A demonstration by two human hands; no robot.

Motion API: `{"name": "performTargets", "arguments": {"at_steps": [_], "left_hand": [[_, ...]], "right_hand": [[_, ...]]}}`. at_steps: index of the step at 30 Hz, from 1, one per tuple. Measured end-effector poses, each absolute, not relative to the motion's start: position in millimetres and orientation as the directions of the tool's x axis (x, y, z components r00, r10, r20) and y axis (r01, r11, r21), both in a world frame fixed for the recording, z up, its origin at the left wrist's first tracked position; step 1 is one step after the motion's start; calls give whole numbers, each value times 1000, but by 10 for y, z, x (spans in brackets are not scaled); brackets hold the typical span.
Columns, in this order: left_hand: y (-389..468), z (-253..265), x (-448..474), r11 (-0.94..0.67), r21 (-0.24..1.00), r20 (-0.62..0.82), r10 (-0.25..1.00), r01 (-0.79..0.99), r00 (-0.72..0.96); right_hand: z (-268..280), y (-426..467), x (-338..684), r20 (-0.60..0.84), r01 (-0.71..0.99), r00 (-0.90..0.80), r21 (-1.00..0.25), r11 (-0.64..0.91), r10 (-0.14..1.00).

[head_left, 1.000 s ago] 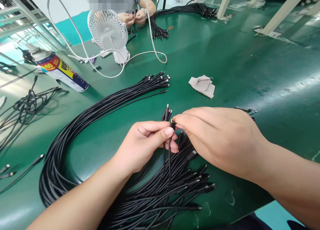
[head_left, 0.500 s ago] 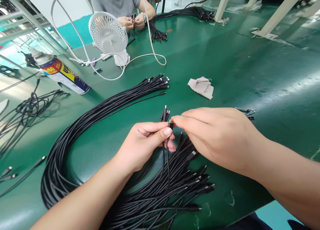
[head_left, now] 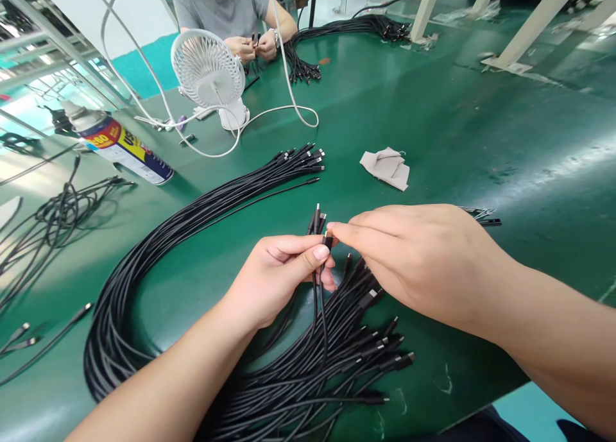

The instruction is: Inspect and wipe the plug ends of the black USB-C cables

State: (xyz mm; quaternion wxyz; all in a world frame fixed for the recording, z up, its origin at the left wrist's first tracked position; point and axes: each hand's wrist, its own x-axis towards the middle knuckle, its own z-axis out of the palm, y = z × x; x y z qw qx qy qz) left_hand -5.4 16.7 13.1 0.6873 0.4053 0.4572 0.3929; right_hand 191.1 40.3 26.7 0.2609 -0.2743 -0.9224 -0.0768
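Between thumb and fingers, my left hand (head_left: pixel 283 269) pinches the plug end of a black USB cable (head_left: pixel 328 240), its metal tip pointing up. More black plugs (head_left: pixel 316 219) stand up just behind those fingers. My right hand (head_left: pixel 418 262) is closed, its fingertips touching or nearly touching the held plug's tip. Whatever it grips, if anything, is hidden by the hand itself. Below both hands spreads a thick bundle of black cables (head_left: pixel 289 371). It curves round to the left, and its other plug ends (head_left: pixel 308 156) lie farther back on the green table (head_left: pixel 433 134).
A crumpled grey cloth (head_left: pixel 387 167) lies beyond my hands. Metal tweezers (head_left: pixel 481 213) rest by my right wrist. On the left are a spray can (head_left: pixel 128 147), a white fan (head_left: pixel 209 70) and loose cables (head_left: pixel 62 204). Across the table, a person's hands (head_left: pixel 253 47) hold cable ends.
My hands keep almost the same pose on the plug. The view has shifted slightly, so surrounding things sit a little differently in the picture.
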Motion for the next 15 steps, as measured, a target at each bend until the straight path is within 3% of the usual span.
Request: {"name": "performTargets", "arguments": {"at_steps": [10, 15], "left_hand": [[181, 131, -57, 383, 896, -309, 901, -223, 305], [176, 113, -66, 398, 878, -312, 898, -267, 311]], "right_hand": [[272, 395, 1908, 524, 565, -707, 16, 825, 474], [297, 416, 1901, 481, 593, -661, -136, 794, 576]]}}
